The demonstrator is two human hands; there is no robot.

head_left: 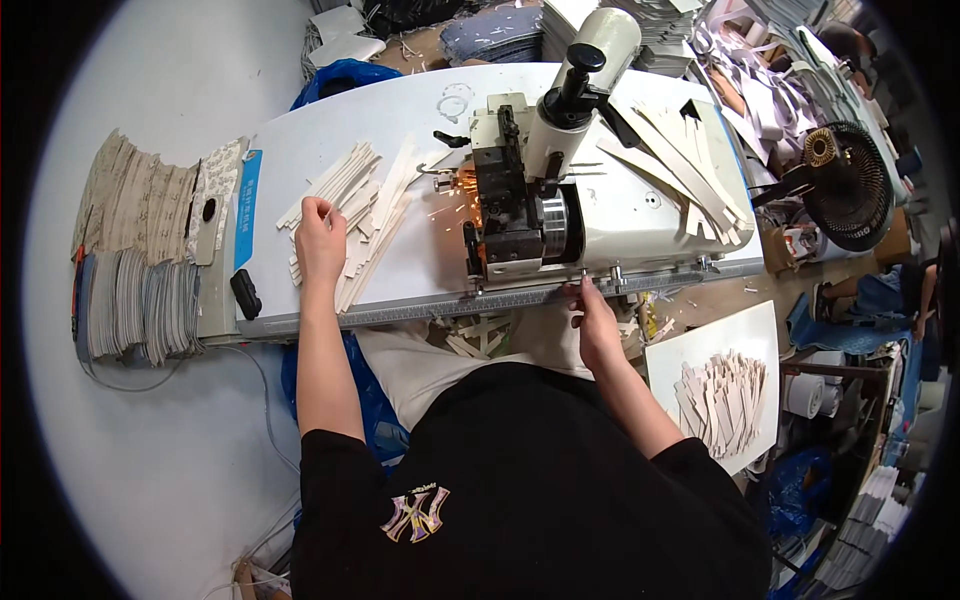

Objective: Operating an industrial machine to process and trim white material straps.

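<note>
My left hand [321,242] rests over a pile of narrow cream strips [349,190] on the white tabletop, left of the machine. Its fingers are curled together at the edge of the pile; whether a strip is between them is hidden. At the table's front edge, my right hand [594,322] has its thumb and fingers closed beside the machine's small metal knobs. What they grip cannot be made out. The bench machine [515,190] has a black head and a pale housing. Orange sparks [462,197] fly from its left side.
More cream strips [680,165] lie on the machine's right side. A white board [710,400] with heaped strips stands at lower right. Stacked grey and beige pieces [140,300] adjoin the table's left end. A black fan [848,185] is at right. A metal ruler [400,312] edges the table.
</note>
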